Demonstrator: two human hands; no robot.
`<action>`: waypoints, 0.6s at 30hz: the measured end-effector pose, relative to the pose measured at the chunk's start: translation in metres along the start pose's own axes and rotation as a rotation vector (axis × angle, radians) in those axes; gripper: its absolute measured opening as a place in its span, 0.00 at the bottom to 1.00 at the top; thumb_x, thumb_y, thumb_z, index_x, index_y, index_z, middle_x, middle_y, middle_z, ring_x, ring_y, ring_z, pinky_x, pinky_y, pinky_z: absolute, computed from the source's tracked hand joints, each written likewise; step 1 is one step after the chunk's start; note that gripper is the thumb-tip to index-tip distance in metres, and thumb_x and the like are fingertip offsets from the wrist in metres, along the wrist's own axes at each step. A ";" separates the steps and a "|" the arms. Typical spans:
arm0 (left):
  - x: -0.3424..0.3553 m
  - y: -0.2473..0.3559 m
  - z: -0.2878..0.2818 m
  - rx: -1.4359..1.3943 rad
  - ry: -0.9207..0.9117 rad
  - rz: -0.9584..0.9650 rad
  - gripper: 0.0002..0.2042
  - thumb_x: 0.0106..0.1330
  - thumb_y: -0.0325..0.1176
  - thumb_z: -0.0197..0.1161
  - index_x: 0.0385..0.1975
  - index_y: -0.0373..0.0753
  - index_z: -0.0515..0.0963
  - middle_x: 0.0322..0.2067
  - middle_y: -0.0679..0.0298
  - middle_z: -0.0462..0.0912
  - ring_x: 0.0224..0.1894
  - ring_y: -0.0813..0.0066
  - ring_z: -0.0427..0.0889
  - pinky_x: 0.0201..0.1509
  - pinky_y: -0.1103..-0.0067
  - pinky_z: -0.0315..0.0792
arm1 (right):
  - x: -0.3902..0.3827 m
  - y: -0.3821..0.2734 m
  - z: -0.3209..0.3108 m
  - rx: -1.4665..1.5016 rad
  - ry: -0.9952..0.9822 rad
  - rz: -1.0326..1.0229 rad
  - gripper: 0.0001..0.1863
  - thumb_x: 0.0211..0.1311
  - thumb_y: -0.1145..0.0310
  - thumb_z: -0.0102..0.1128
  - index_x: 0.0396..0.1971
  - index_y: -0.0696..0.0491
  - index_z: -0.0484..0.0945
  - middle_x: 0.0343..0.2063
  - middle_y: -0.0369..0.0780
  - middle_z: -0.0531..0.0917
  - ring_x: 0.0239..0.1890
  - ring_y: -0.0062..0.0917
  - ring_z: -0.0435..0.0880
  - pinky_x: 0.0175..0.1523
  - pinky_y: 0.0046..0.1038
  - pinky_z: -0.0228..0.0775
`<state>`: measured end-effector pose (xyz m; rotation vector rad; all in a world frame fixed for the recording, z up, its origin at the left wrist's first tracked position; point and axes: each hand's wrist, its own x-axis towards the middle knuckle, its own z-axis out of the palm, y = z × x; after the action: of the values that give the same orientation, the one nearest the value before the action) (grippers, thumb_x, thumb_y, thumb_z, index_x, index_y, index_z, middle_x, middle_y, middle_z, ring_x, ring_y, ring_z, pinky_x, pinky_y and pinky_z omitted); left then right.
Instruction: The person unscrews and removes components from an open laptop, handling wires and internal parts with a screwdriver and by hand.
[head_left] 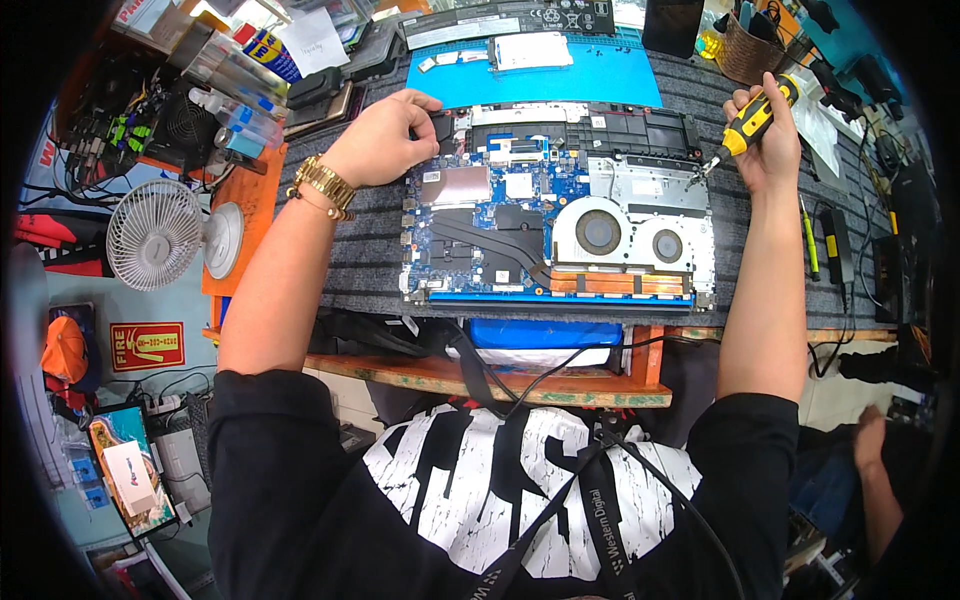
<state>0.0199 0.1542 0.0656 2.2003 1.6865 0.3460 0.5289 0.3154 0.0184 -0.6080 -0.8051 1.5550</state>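
Observation:
An opened laptop base (640,185) lies on a grey ribbed mat, showing a blue circuit board (570,190), two round fans and copper heat pipes (620,283). My right hand (772,160) grips a yellow and black screwdriver (750,128) at the laptop's far right. Its shaft slants down left, and the tip is at the silver plate near the hinge area. My left hand (385,140) is at the far left corner of the laptop, fingers curled inward. Whatever lies between those fingertips is hidden.
Behind the laptop, a blue mat (620,85) carries a white rectangular part (532,51) and small screws; a black battery (510,20) lies beyond. A white fan (155,235) stands left, near bottles. At right are a green pen-like tool (808,238), a black adapter (838,248) and cables.

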 end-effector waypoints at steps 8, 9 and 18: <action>0.006 0.013 0.007 0.050 0.032 0.009 0.07 0.71 0.30 0.73 0.34 0.32 0.88 0.69 0.45 0.86 0.67 0.48 0.87 0.74 0.64 0.78 | 0.004 -0.002 -0.001 0.001 -0.003 -0.018 0.15 0.84 0.58 0.71 0.43 0.51 0.77 0.32 0.41 0.83 0.34 0.30 0.83 0.40 0.30 0.79; 0.006 0.012 0.007 0.051 0.031 0.007 0.07 0.71 0.30 0.73 0.34 0.32 0.88 0.69 0.45 0.86 0.67 0.48 0.87 0.74 0.64 0.78 | 0.004 -0.002 -0.001 0.003 -0.004 -0.014 0.15 0.84 0.58 0.71 0.43 0.51 0.77 0.32 0.41 0.83 0.34 0.30 0.83 0.40 0.30 0.79; 0.004 0.005 0.018 0.088 0.099 0.030 0.08 0.72 0.29 0.70 0.32 0.30 0.85 0.67 0.42 0.87 0.70 0.46 0.86 0.75 0.62 0.78 | 0.003 0.000 0.007 -0.007 0.019 -0.019 0.15 0.83 0.57 0.72 0.42 0.50 0.78 0.32 0.40 0.83 0.34 0.30 0.84 0.39 0.30 0.80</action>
<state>0.0328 0.1546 0.0514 2.3088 1.7524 0.4016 0.5233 0.3172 0.0226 -0.6173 -0.8000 1.5279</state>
